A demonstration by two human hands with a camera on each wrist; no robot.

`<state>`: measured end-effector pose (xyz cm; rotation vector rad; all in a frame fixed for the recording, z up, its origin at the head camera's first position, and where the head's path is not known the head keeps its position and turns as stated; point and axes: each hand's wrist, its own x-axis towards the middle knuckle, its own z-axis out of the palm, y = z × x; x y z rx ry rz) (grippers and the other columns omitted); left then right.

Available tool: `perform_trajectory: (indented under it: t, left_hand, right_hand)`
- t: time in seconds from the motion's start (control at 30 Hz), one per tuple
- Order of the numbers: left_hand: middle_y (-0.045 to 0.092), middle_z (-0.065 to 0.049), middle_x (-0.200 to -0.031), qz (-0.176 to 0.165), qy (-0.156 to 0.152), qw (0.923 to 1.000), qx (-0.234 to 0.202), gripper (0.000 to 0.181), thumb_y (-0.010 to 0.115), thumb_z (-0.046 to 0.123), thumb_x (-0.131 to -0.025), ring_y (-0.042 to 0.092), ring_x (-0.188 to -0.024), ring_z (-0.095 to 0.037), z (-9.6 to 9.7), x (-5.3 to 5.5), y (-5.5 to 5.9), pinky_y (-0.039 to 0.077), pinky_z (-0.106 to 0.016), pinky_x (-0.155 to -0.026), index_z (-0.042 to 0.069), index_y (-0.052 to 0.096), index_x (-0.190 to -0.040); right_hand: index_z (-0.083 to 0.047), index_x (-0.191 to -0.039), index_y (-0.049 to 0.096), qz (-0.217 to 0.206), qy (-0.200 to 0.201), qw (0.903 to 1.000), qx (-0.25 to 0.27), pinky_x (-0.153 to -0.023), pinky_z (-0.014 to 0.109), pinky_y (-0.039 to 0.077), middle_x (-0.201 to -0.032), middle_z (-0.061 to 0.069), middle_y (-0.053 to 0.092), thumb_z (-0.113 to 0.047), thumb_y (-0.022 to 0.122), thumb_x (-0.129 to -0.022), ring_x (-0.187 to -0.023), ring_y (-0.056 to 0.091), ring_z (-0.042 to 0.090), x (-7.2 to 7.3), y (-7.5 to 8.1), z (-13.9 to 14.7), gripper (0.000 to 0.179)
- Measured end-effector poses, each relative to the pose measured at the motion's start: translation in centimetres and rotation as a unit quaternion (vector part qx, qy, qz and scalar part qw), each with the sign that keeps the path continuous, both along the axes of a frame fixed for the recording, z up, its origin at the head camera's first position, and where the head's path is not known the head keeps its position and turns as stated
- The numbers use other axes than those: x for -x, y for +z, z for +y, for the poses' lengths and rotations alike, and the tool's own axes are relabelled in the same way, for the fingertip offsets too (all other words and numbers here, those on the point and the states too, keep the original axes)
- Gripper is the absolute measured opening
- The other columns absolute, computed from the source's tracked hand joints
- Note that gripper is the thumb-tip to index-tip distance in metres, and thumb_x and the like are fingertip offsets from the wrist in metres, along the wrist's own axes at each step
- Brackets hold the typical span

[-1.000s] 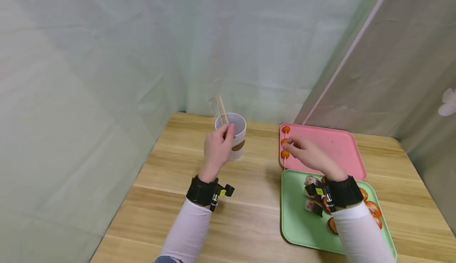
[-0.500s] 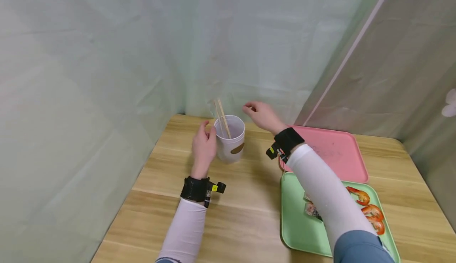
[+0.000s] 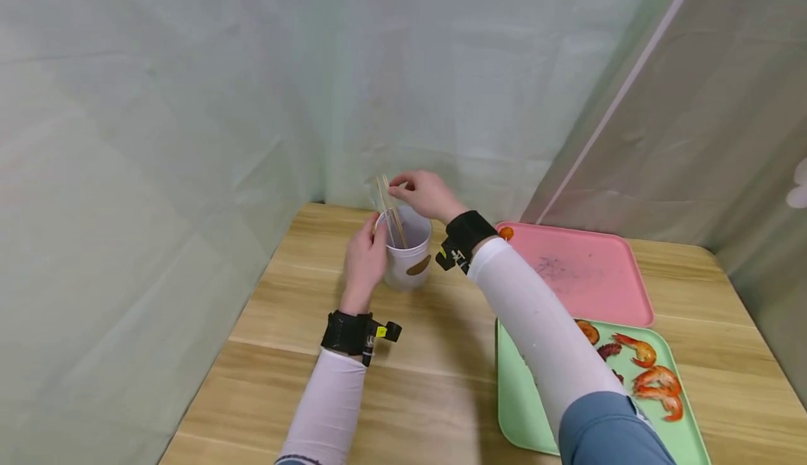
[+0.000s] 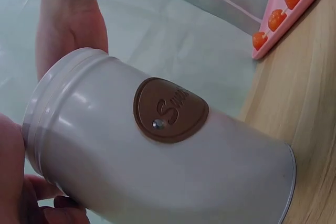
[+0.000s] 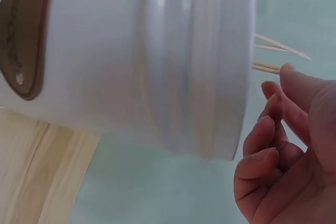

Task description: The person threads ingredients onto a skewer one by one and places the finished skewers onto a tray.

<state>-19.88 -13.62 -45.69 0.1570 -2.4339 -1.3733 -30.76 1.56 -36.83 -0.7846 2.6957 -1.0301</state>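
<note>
A white cup [image 3: 397,270] with a brown label stands at the back of the table. Several thin wooden skewers [image 3: 396,224] lean inside it and stick up past the rim. My left hand [image 3: 366,258] holds the cup at its left rim, thumb and fingers on either side of the edge. Over the cup's opening, my right hand [image 3: 426,195] pinches skewers between thumb and forefinger near their upper ends. In the right wrist view, a pair of skewers [image 5: 266,67] meets the thumb tip, and the other fingers are curled.
A pink tray [image 3: 595,276] lies at the back right, with a skewer of orange balls [image 4: 277,19] along its edge. The green tray [image 3: 523,416] in front of it holds shrimp [image 3: 658,381] and other food pieces, partly hidden by my right arm.
My right hand has left the skewered orange balls on the pink tray and moved left to the skewers. My left hand has let go of the skewers and taken the cup's rim.
</note>
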Motion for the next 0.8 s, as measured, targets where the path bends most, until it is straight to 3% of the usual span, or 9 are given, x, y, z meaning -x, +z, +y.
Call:
perform_trajectory:
  t: [0.07,0.33,0.57,0.8]
  left_hand:
    - [0.065,-0.020,-0.142,0.003,-0.004,1.0000,0.000,0.050,0.044,0.036,-0.114,0.066,-0.120,-0.039,0.1,0.0,0.0,0.050,-0.057,-0.100,0.008,0.059,-0.153]
    - [0.066,-0.015,-0.143,0.014,-0.010,0.9998,-0.007,0.047,0.045,0.035,-0.114,0.063,-0.130,-0.036,0.8,-0.2,0.1,0.048,-0.055,-0.106,0.010,0.063,-0.149]
    - [0.066,-0.017,-0.142,0.017,-0.010,0.9997,-0.011,0.046,0.045,0.030,-0.113,0.061,-0.132,-0.037,1.2,-0.3,0.2,0.046,-0.055,-0.109,0.008,0.064,-0.148]
    - [0.068,-0.020,-0.135,0.004,-0.004,1.0000,-0.005,0.046,0.044,0.032,-0.113,0.063,-0.125,-0.039,1.2,-0.3,0.6,0.048,-0.058,-0.104,0.011,0.065,-0.148]
  right_hand:
    - [-0.013,-0.135,0.072,0.004,-0.003,1.0000,0.001,-0.086,0.037,0.050,-0.116,0.007,0.071,-0.035,0.063,-0.110,-0.102,0.063,0.022,-0.1,0.1,-0.1,0.034]
    - [-0.008,-0.119,0.074,0.015,-0.016,0.9995,0.021,-0.083,0.036,0.050,-0.106,0.008,0.071,-0.028,0.064,-0.110,-0.096,0.063,0.023,-0.5,0.2,0.2,0.024]
    - [-0.007,-0.108,0.067,0.014,-0.033,0.9984,0.044,-0.074,0.031,0.044,-0.095,0.007,0.065,-0.030,0.066,-0.108,-0.086,0.057,0.021,-0.8,0.1,1.6,0.024]
    - [-0.008,-0.099,0.059,0.019,-0.030,0.9981,0.051,-0.073,0.032,0.037,-0.085,0.005,0.052,-0.026,0.060,-0.107,-0.079,0.049,0.022,-0.8,0.1,3.2,0.019]
